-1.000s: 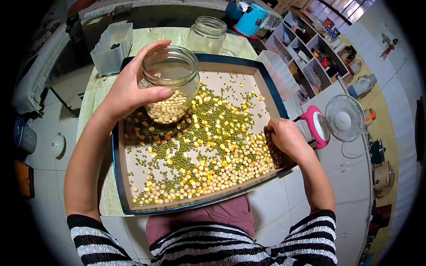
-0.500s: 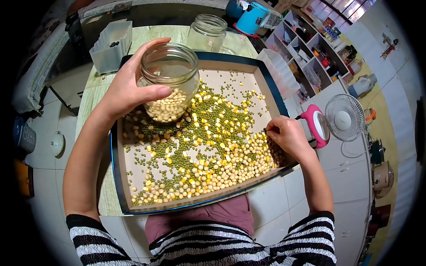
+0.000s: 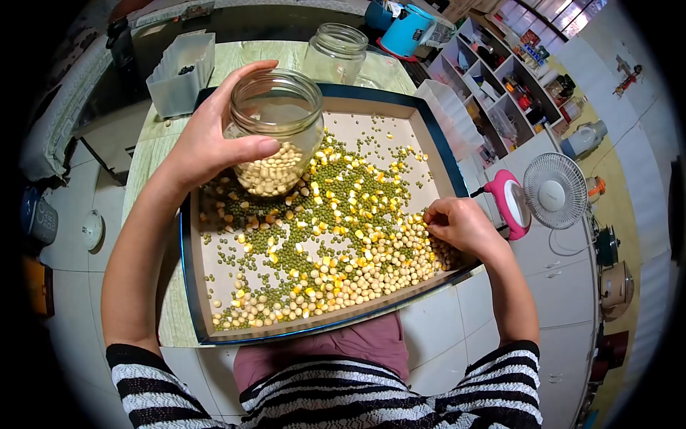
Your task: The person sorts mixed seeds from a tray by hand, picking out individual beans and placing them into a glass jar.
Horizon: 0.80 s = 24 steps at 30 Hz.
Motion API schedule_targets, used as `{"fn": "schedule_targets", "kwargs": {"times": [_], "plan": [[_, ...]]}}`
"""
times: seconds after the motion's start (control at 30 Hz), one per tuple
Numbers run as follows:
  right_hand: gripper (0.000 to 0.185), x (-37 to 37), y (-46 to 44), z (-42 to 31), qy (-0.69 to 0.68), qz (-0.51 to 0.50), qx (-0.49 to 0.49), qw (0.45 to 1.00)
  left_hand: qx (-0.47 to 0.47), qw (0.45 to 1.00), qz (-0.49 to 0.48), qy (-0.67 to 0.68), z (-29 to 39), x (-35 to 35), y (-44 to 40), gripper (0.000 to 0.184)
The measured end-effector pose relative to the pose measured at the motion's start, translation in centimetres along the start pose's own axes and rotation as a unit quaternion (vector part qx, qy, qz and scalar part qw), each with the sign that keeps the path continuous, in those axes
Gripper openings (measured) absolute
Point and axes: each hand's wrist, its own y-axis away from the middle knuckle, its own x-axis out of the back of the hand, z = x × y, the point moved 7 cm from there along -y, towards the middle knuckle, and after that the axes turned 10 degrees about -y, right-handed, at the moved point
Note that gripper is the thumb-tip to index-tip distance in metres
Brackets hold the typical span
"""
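My left hand is wrapped round a glass jar partly filled with pale soybeans. The jar is held over the left part of a shallow box with a dark blue rim. Spread across the box floor are green mung beans, yellow corn kernels and loose soybeans, mixed together. At the box's right side my right hand has its fingertips pinched together, down at the beans. Whatever lies between those fingertips is too small and hidden to make out.
Behind the box stands a second glass jar. A translucent plastic container with dark bits sits at the back left, and another container at the right edge. A blue kettle, a pink-handled object and a fan are beyond.
My right hand has shifted slightly left and down, its fingers still pinched. The jar in my left hand stays almost where it was.
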Motion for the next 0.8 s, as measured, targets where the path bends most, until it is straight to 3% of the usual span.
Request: {"fn": "schedule_targets", "kwargs": {"times": [0.17,0.3,0.63,0.8], "plan": [[0.014,0.2,-0.1,-1.1,0.021,-0.004,0.026,0.999,0.02,1.0,-0.005,-0.016,0.2,-0.1,-0.1,0.09],[0.012,1.8,-1.5,-1.1,-0.133,0.058,0.002,0.989,0.038,0.999,-0.01,-0.031,0.0,-0.1,0.0,0.095],[0.013,5.8,-7.3,-18.4,-0.147,0.154,0.341,0.915,0.01,1.0,-0.007,0.012,0.5,0.0,0.0,0.086],[0.013,4.4,-9.0,-20.9,-0.098,0.191,0.401,0.89,0.006,1.0,-0.009,0.007,0.2,0.0,0.0,0.086]]}}
